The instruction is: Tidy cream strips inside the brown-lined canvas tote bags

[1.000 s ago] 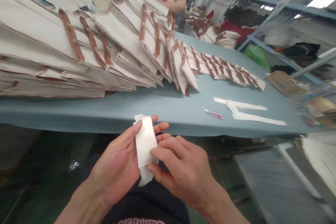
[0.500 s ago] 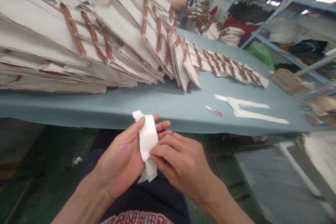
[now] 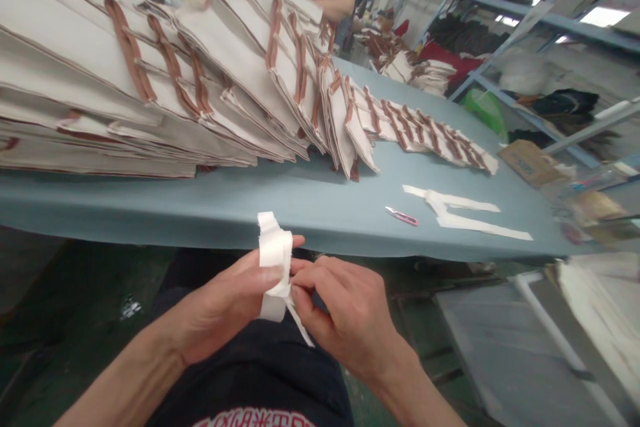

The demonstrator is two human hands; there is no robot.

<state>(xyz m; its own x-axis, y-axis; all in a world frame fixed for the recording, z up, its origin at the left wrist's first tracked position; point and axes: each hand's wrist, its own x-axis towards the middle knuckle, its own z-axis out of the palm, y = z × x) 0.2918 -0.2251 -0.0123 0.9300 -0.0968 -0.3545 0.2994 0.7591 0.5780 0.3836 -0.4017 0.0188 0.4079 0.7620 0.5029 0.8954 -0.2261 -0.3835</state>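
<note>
Table (image 3: 150,207) ahead; left hand (image 3: 225,307), right hand (image 3: 345,313) pinch white strip (image 3: 274,250) above illegible lettering (image 3: 250,421).

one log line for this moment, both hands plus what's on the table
left hand: holds white fabric strip | right hand: pinches strip's lower end | table: stacked canvas bags, pink tool, loose strips

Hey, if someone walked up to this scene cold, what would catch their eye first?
Big slanting stacks of cream canvas bags with brown handles fill the left of the blue-grey table. Nearest the camera, below the table edge, the left hand and right hand both pinch a folded white fabric strip. To the right on the table lie a small pink tool and loose white strips.
</note>
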